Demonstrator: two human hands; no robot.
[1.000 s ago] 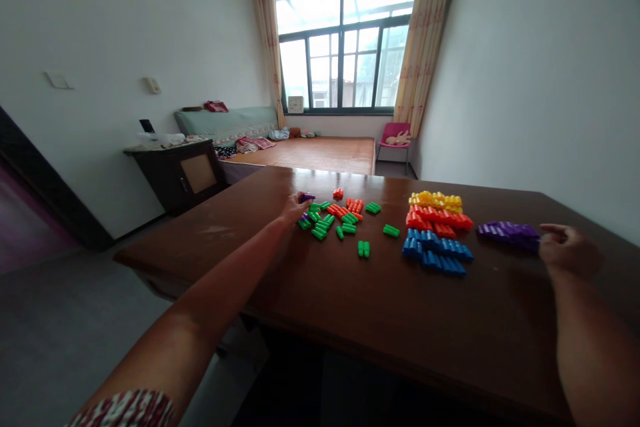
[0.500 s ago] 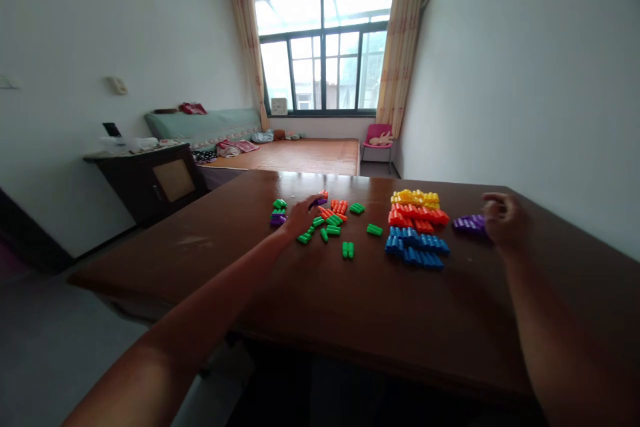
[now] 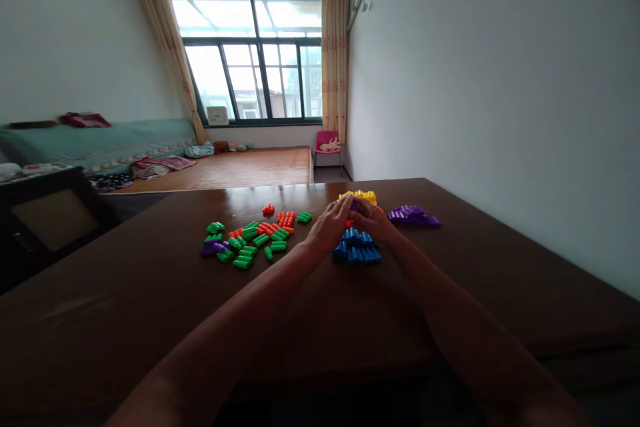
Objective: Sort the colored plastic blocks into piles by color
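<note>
Purple block [image 3: 354,205] — between both hands [image 3: 327,223] [image 3: 374,221]

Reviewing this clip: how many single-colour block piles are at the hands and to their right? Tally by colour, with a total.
Yellow pile: 1
Orange pile, mostly hidden: 1
Blue pile: 1
Purple pile: 1
Total: 4 piles; blocks overlap too much for a piece count.

two hands, one left hand [image 3: 327,225] and one right hand [image 3: 374,221]. on one table [image 3: 475,253]: at right, one purple pile [image 3: 413,215], one blue pile [image 3: 364,255] and one yellow pile [image 3: 369,197]; at left, over ten green pieces [image 3: 261,239], overlapping too much for an exact count. far off, one window [image 3: 259,40], two curtains [image 3: 334,53], one clock [image 3: 217,115], one pink chair [image 3: 323,138] and one bed [image 3: 255,165].
</note>
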